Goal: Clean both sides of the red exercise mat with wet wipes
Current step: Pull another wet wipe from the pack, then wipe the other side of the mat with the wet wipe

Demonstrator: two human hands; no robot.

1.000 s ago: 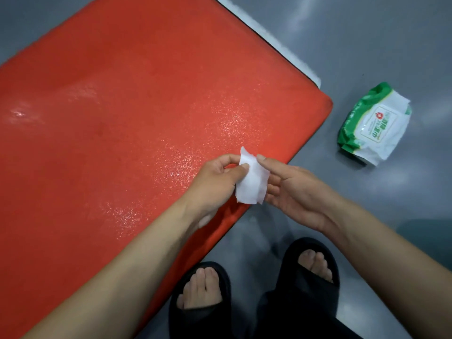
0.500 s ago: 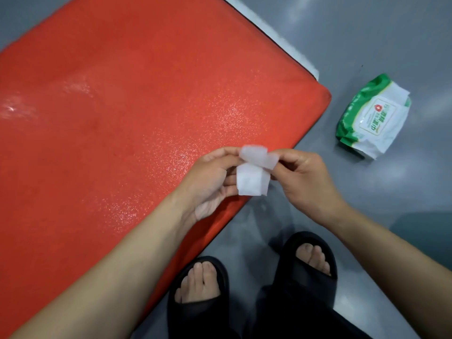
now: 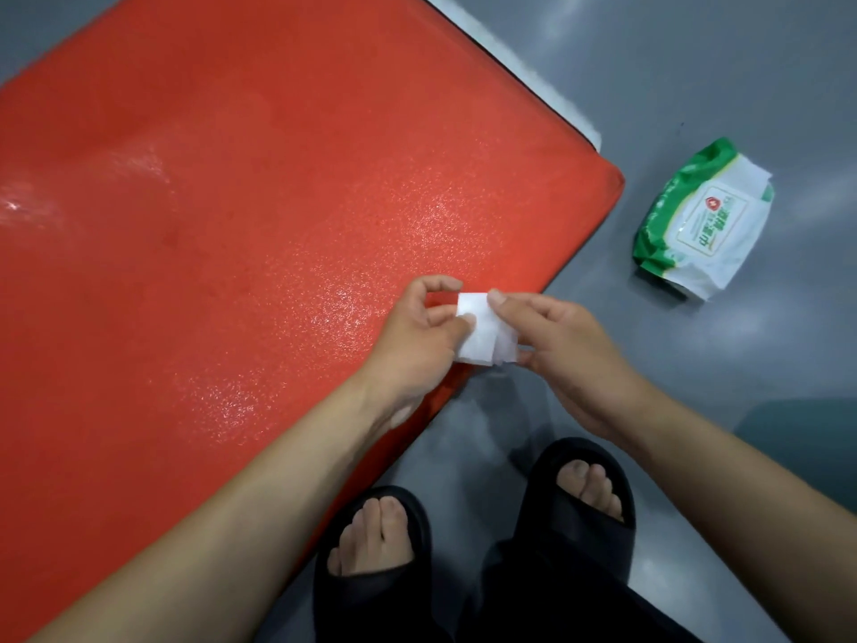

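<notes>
folded wipe (image 3: 484, 329) (underside hidden) between both hands

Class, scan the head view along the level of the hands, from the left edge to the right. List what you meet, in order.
Red textured exercise mat → left hand → folded white wet wipe, pinched by both hands → right hand → green and white soft pack of wet wipes on the grey floor.

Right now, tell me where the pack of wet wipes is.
In the head view the pack of wet wipes lies on the grey floor at the right, just off the red mat's near right corner.
</notes>
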